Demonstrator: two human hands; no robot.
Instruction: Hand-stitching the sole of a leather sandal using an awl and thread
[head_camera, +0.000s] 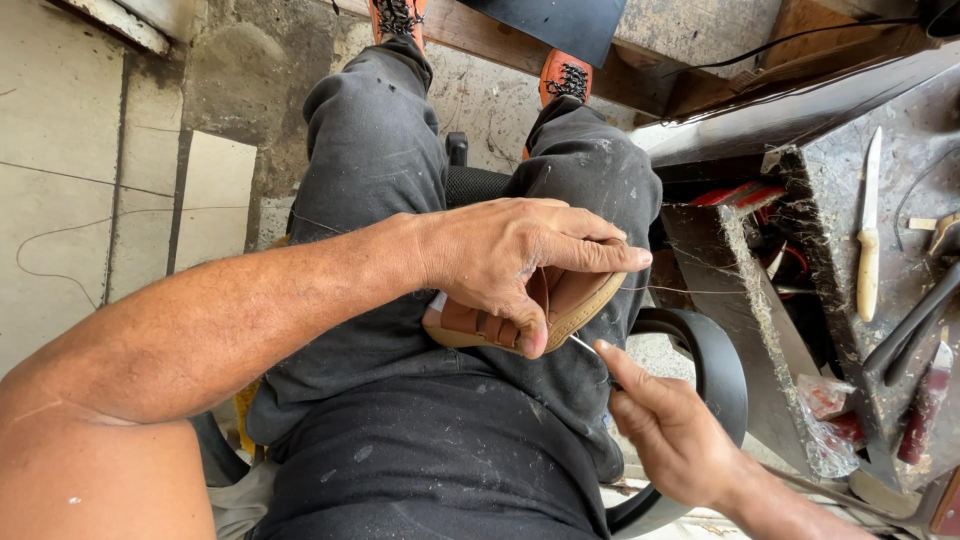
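You are sitting with a tan sandal (560, 305) resting on your lap, sole edge turned toward your right side. Your left hand (510, 260) is clamping it from above, thumb hooked under the footbed, index finger lying flat along the upper rim. Your right hand (665, 425) is working just below and apart from the left, fingertips pinching a thin needle (583, 344) whose tip is meeting the sole edge. A pale thread (690, 291) is running out taut from the sandal toward the workbench (915, 130) (its far end is lost in the clutter).

For clean stitching, judging from this pose: be keeping the left grip firm so the sole is not twisting, be driving the needle square to the edge rather than slanting, and be keeping your left thumb clear of the needle's line. Keep the thread from snagging on the bench corner.

On the bench, a pale-handled knife (869, 230) is lying well apart from both hands.
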